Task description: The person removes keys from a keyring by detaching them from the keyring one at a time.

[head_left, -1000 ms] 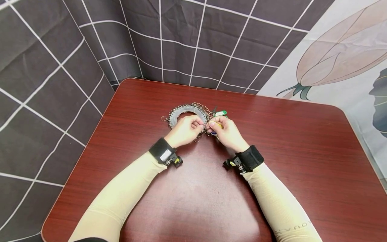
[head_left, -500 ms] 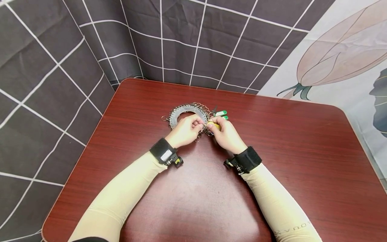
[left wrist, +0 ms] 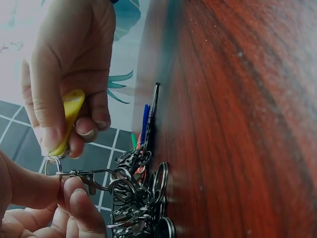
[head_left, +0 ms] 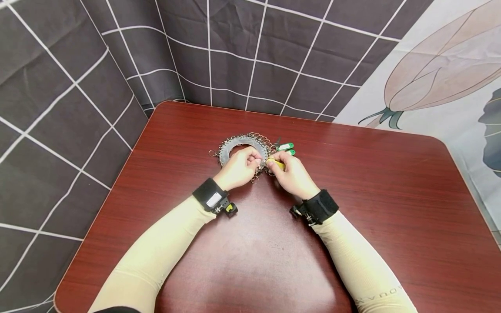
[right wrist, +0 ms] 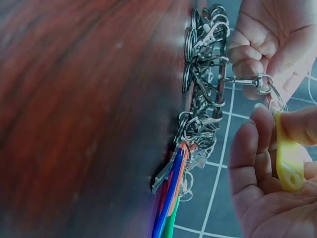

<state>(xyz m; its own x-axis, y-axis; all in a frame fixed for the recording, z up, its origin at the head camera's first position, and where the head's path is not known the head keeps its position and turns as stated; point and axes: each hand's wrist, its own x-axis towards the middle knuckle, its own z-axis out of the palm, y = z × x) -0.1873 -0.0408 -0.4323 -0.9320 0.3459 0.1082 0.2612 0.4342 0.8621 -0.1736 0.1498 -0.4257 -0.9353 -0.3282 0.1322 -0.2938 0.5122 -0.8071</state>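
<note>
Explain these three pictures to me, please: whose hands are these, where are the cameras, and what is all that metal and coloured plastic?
No machine here: a person works with two bare hands. The wide picture comes from a camera on their head, looking down at a red-brown table. The two close-ups come from small cameras strapped to each wrist. On the table lies a grey metal disc hung all round with key rings and clips, with green tags beside it. The right hand pinches a yellow key tag between thumb and fingers. The left hand pinches a small metal clasp that links to the tag's ring. More coloured tags, blue and green among them, lie flat by the rings.
</note>
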